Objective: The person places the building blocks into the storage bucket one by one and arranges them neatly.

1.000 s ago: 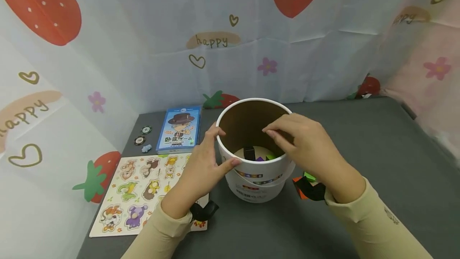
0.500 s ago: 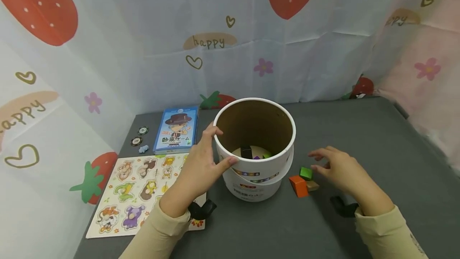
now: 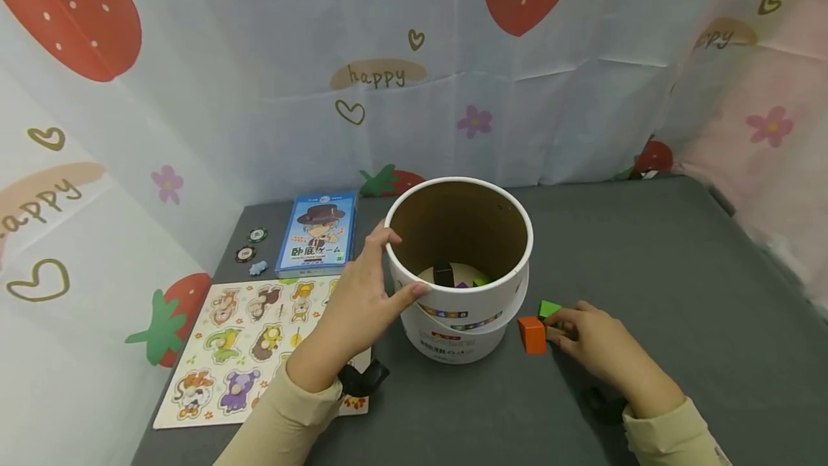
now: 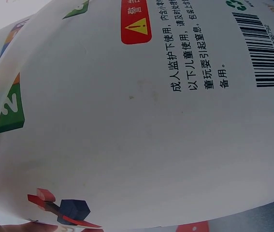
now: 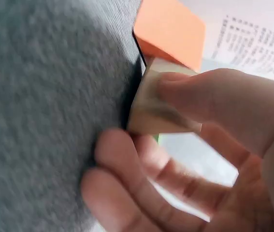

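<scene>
A white bucket [image 3: 446, 340] with a thin handle stands upright on the grey table. My left hand [image 3: 359, 300] grips its left rim, fingertips over the edge and thumb along the front; the left wrist view shows mostly the printed bucket wall [image 4: 103, 121]. To the right of the bucket, my right hand [image 3: 601, 344] pinches a plain wooden block [image 5: 151, 104] between thumb and fingers, low at the table. An orange block [image 3: 532, 335] lies just left of it, and a green block [image 3: 548, 308] sits just behind. Inside the bucket lie a black block [image 3: 443, 274] and purple and green pieces.
On the left lies a peg puzzle board [image 3: 259, 351] with animal pieces, partly behind the left arm. A blue game box [image 3: 317, 232], two poker chips [image 3: 246, 254] and a small light-blue piece [image 3: 258, 268] are behind it. A printed curtain [image 3: 388, 135] hangs at the back.
My right hand has left the bucket's opening, moved right and down to the loose blocks, and taken hold of the wooden one. My left hand keeps its grip on the rim.
</scene>
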A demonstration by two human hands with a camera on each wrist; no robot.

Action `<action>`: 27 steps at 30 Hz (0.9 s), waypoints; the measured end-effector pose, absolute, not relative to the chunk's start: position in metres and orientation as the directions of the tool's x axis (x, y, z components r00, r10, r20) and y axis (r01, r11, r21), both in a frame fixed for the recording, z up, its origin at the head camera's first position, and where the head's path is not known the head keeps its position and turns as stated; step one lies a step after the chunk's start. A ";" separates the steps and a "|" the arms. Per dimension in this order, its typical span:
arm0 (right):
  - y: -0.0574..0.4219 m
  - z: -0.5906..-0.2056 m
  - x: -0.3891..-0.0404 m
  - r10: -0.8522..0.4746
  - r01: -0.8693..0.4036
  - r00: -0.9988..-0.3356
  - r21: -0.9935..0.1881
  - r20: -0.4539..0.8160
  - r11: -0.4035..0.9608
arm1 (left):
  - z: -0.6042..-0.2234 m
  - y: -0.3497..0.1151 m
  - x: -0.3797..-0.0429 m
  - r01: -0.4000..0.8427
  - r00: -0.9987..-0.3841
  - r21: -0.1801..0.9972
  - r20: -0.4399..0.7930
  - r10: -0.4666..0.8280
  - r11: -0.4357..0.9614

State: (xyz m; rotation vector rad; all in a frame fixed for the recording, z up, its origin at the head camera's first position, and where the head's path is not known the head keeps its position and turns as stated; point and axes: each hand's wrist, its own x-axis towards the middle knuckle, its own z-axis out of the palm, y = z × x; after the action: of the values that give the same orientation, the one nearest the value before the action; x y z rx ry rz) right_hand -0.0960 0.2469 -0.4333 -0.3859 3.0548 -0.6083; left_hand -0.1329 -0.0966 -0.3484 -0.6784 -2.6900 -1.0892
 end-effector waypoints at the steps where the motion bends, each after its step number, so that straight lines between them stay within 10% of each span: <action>1: 0.247 -0.434 -0.096 -0.253 -0.253 -0.966 -0.378 0.051 0.890 | -0.348 -0.097 -0.133 0.468 -0.884 0.617 0.310 0.351 0.633; 15: 0.256 -0.393 -0.094 -0.089 -0.203 -0.963 -0.465 0.256 0.862 | -0.351 -0.096 -0.134 0.473 -0.881 0.598 0.321 0.347 0.647; 27: 0.198 -0.274 -0.109 -0.254 -0.513 -0.797 -0.394 0.548 0.762 | -0.349 -0.096 -0.134 0.473 -0.881 0.594 0.323 0.346 0.650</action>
State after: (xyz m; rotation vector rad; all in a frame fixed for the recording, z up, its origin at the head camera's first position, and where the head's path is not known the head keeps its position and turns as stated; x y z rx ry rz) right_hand -0.1086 0.1983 -0.2745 -0.7880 3.3867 -1.0165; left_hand -0.1340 -0.0959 -0.3485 -0.6736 -2.6868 -1.0444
